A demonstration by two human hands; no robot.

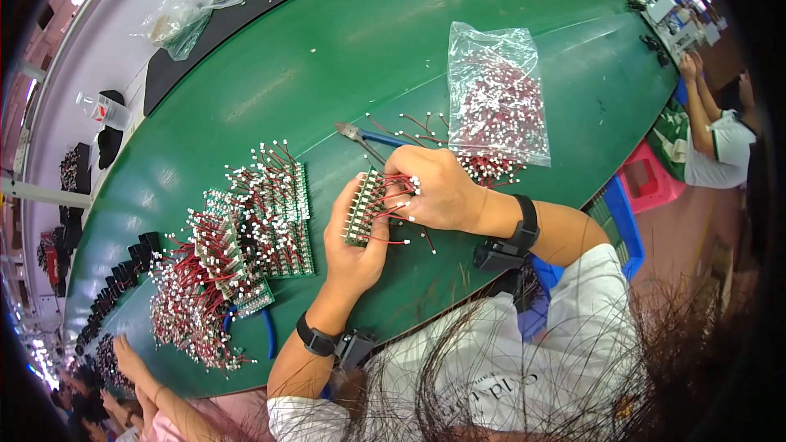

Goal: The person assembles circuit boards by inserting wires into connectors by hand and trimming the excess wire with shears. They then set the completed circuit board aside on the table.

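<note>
Head cam, L grip, R grip on PCB, table open fwd-L, edge nr

Green circuit board held between hands, long side pointing forward; red white-tipped wires trailing right.

Board left of bag

A broad, smooth green tabletop is shining glossily; at one o'clock, a clear, crinkled, rectangular plastic bag is glinting.
</note>
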